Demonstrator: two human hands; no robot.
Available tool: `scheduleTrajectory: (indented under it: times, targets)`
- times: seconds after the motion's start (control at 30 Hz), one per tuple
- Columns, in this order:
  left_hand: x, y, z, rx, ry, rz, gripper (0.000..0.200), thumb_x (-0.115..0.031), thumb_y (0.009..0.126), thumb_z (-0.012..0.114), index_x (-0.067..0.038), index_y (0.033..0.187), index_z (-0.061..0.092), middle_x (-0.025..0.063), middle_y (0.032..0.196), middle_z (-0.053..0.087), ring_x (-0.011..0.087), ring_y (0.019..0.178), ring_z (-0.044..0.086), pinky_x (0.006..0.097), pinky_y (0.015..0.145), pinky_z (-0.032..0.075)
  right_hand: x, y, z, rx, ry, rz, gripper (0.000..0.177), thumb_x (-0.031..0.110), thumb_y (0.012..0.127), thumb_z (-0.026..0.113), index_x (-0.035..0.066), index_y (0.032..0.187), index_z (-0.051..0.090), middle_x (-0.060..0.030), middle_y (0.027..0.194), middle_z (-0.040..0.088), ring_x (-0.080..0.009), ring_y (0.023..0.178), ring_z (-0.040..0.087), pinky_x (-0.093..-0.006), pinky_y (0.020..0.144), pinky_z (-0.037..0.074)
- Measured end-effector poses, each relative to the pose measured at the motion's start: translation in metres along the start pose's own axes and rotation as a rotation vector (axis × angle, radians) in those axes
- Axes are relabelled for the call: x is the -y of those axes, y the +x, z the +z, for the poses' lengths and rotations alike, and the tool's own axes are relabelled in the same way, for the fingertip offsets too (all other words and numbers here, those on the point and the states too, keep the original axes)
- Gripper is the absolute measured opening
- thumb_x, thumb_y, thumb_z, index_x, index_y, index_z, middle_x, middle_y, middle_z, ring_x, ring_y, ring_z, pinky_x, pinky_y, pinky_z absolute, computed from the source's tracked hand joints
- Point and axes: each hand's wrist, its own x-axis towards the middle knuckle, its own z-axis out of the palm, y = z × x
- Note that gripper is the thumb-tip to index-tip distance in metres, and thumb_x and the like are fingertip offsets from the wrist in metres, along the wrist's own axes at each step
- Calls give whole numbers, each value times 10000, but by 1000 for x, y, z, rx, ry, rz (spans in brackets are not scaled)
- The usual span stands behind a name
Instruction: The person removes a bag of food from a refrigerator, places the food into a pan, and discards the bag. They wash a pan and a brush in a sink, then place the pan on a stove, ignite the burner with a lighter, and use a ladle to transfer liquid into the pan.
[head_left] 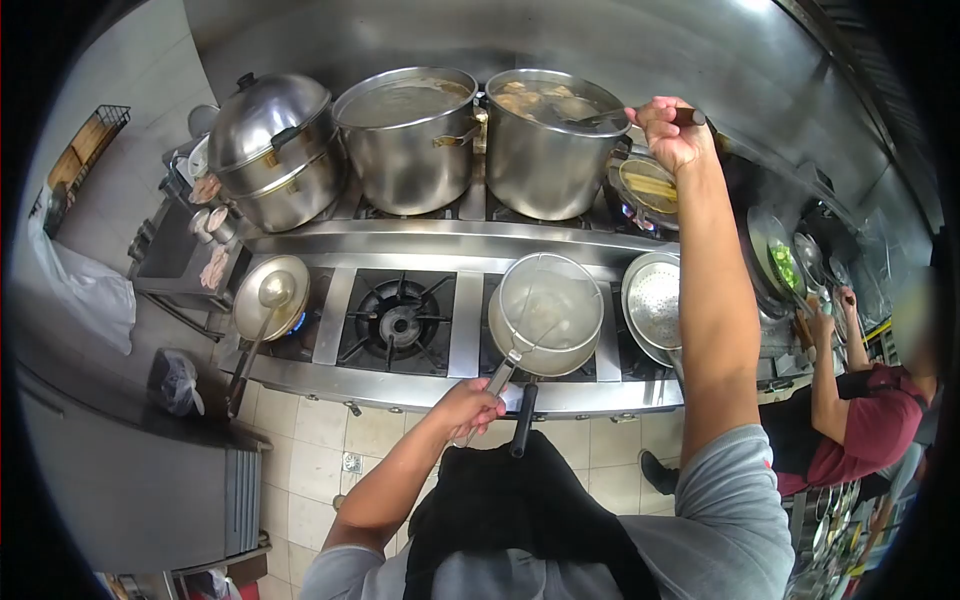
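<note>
My left hand (468,408) grips the metal handle of a wire strainer (548,300) that rests over a saucepan (545,355) on the front right burner. The saucepan's black handle (523,420) points toward me beside that hand. My right hand (668,128) reaches far back and holds the dark handle of a ladle (600,118) dipped into the right stockpot (550,145), which holds pale chunks in broth.
A second stockpot (410,135) of broth and a lidded steamer pot (275,150) stand at the back. A ladle lies on a lid (270,295) at front left; the middle burner (398,322) is bare. A perforated colander (655,305) is at right. Another person (850,420) works at woks to my right.
</note>
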Motion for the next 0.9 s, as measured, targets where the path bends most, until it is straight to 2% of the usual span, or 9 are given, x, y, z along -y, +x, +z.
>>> scheduleTrajectory:
  times: [0.13, 0.2, 0.47, 0.53, 0.57, 0.63, 0.83, 0.9]
  targets:
    - [-3, -4, -1, 22, -9, -3, 279, 33, 759, 468, -52, 1021, 513, 66, 729, 573, 58, 406, 420, 225, 329, 377, -3, -7, 16, -40, 3, -36, 660, -31, 719, 493, -178, 1239, 113, -92, 601, 451, -164, 445, 467, -226, 328, 331]
    - [-4, -5, -3, 60, -13, -3, 208, 8, 764, 498, -51, 957, 450, 76, 728, 564, 75, 418, 419, 252, 360, 403, -4, -11, 22, -51, 22, -40, 661, -29, 720, 492, -179, 1236, 108, -95, 599, 445, -164, 443, 464, -227, 327, 330]
    - [-8, -7, -7, 60, -1, -10, 209, 11, 763, 509, -51, 953, 448, 82, 746, 569, 73, 425, 426, 250, 352, 399, -7, -22, 34, -42, 31, -56, 624, -50, 722, 493, -180, 1209, 124, -92, 596, 429, -155, 440, 461, -217, 322, 321]
    - [-8, -7, -9, 58, 6, -11, 209, 12, 761, 511, -48, 951, 448, 84, 747, 569, 73, 425, 428, 248, 349, 398, -8, -26, 37, -24, 58, -51, 700, -44, 767, 486, -119, 1297, 36, -128, 657, 473, -171, 478, 444, -219, 316, 350]
    - [-8, -6, -10, 61, 2, -14, 211, 13, 759, 512, -46, 950, 446, 86, 747, 568, 73, 425, 429, 246, 347, 397, -9, -27, 37, -24, 58, -53, 700, -44, 767, 486, -119, 1297, 36, -128, 657, 473, -171, 478, 444, -219, 316, 350]
    - [-9, -7, -10, 64, -2, -18, 213, 14, 756, 514, -43, 950, 445, 88, 748, 567, 73, 425, 430, 244, 344, 396, -15, -33, 44, -34, 32, -79, 565, -50, 730, 502, -171, 1173, 171, -75, 592, 434, -148, 441, 461, -210, 317, 320]
    - [-16, -5, -12, 65, 20, -20, 255, 25, 751, 499, -25, 991, 429, 96, 751, 555, 86, 424, 426, 258, 347, 396, -33, -63, 60, -8, 44, -93, 562, -47, 745, 506, -177, 1177, 172, -75, 596, 431, -142, 446, 452, -198, 314, 314]
    - [-18, -4, -11, 24, 47, -29, 335, 9, 762, 489, -16, 1094, 451, 79, 764, 558, 66, 420, 410, 240, 345, 365, -42, -77, 62, 23, 33, -115, 566, -47, 748, 507, -190, 1177, 167, -76, 600, 434, -141, 453, 449, -198, 315, 315]
